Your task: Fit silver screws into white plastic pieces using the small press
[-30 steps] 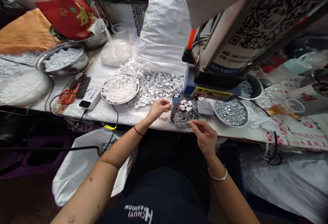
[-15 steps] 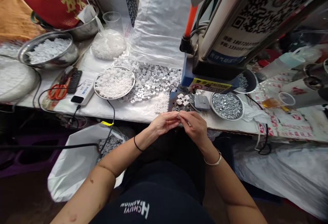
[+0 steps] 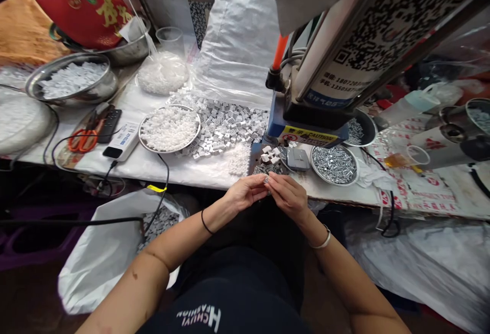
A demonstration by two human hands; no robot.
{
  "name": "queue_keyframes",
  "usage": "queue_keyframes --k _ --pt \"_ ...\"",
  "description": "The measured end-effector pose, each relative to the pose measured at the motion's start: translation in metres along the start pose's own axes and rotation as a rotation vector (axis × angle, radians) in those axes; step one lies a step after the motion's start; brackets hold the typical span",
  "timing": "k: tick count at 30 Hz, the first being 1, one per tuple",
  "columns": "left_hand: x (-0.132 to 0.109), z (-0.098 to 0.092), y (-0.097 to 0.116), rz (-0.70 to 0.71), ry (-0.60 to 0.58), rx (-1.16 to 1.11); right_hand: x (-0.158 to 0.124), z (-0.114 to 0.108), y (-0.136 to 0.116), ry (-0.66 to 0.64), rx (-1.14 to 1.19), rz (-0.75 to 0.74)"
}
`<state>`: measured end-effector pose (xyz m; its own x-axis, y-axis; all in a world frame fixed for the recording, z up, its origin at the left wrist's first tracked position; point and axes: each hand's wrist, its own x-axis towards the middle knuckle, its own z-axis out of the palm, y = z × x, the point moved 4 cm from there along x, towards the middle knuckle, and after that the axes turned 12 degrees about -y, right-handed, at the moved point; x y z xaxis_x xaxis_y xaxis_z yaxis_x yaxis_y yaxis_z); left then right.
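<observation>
Nearest: L hand (image 3: 245, 194) & R hand (image 3: 288, 196) meet just above the table's front edge, in front of the torso, both curled inward, not spread. Their fingertips (image 3: 273, 179) press together around a tiny silver part (image 3: 266, 179), held in a pinch at the tips. Mostly hidden, so its long axis can't be told, nor which hand bears more of it; both hands are about equally near. Thin black band on L wrist (image 3: 202, 223), thin silver bangle on R wrist (image 3: 320, 242).

Just past the fingertips: a small heap of silver parts (image 3: 266, 169) w/ white cross-shaped plastic pieces (image 3: 269, 155) beside it. Further ahead of R hand: grey box (image 3: 297, 159), steel dish of silver screw-like parts (image 3: 334, 164), then the blue base of a bench press (image 3: 302, 132) under its tall QR-labelled body.

Ahead of L hand: loose white beads (image 3: 239, 159), a spread of grey-white square tags (image 3: 218, 127), a steel dish of white beads (image 3: 169, 129). Further left: orange-handled scissors (image 3: 82, 140). Open room only below the hands, over the lap; table edge runs just under them.
</observation>
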<state>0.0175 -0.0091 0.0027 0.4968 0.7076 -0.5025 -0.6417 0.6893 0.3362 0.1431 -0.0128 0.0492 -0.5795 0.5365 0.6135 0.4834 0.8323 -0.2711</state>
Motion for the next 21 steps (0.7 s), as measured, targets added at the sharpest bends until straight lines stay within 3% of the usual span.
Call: queue_keyframes --k 4,7,9,11,14,17,21 --pt "0.003 -0.004 0.000 0.063 -0.031 0.063 -0.003 0.007 0.002 -0.046 0.061 0.059" --pt "0.005 -0.006 0.006 0.113 -0.018 0.250 0.002 0.005 0.010 -0.093 0.125 0.215" --pt "0.006 -0.004 0.020 0.270 0.019 0.483 0.009 -0.001 0.024 -0.083 0.160 0.376" --pt "0.008 0.003 0.039 0.532 0.042 0.757 0.018 -0.009 0.043 -0.026 0.161 0.517" --pt "0.021 0.015 0.057 0.822 -0.050 1.044 0.031 -0.013 0.068 0.010 0.142 0.577" --pt "0.046 0.014 0.056 0.804 -0.185 1.064 0.038 -0.004 0.080 -0.056 0.125 0.551" --pt "0.065 0.006 0.049 0.730 -0.186 0.990 0.038 0.003 0.080 -0.100 0.078 0.513"
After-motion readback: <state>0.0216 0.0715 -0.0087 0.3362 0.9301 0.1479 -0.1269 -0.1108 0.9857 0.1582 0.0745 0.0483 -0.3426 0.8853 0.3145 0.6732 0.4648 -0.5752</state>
